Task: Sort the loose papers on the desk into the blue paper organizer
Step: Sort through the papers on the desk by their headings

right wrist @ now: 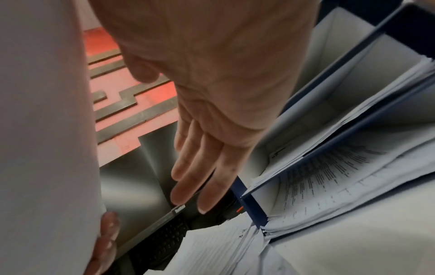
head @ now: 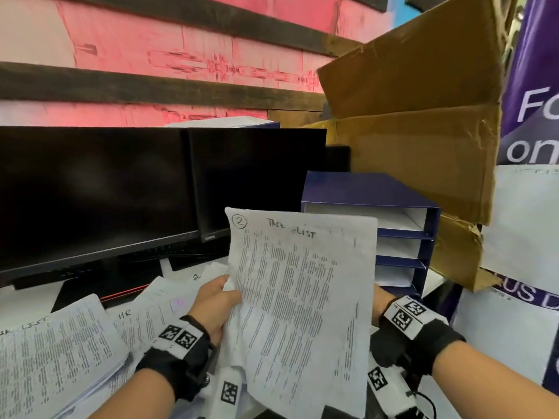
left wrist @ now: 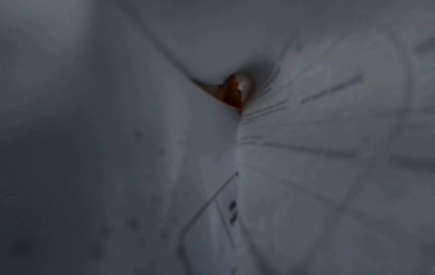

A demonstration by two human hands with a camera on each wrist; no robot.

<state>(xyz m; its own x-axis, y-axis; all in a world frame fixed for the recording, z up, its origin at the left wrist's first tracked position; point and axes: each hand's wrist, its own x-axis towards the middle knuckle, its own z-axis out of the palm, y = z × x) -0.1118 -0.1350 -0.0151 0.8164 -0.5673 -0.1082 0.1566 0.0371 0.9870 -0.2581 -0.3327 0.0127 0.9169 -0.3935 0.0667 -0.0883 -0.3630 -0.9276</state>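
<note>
Holding a printed sheet (head: 298, 300) upright above the desk, in front of the blue organizer (head: 367, 198). Handwritten across its top: a circled 2 and "TASK LIST". Pinched at its left edge by the left hand (head: 216, 300), thumb on the printed face, fingers curled behind. Crumpled slightly where gripped. Nothing but blurred paper pressed close in the left wrist view, with a sliver of fingertip (left wrist: 233, 91) showing at a fold.

Behind the sheet's right edge, the right hand (right wrist: 212, 115), hidden there in the head view apart from its wrist. From the right wrist view: fingers (right wrist: 188, 171) straight and close together, not curled around anything, palm beside the back of the sheet (right wrist: 44, 130); touching it or not, cannot tell.

Standing at the right of the desk, the organizer, with three open shelves stacked one above another and white sheets lying in each; bottom one filled with a printed stack (right wrist: 329, 176).

Spread on the desk at lower left, a heap of loose papers (head: 60, 352), one marked "HR". Behind them, two dark monitors (head: 121, 192) side by side. Leaning over the organizer from the right, a torn cardboard box (head: 423, 131).
</note>
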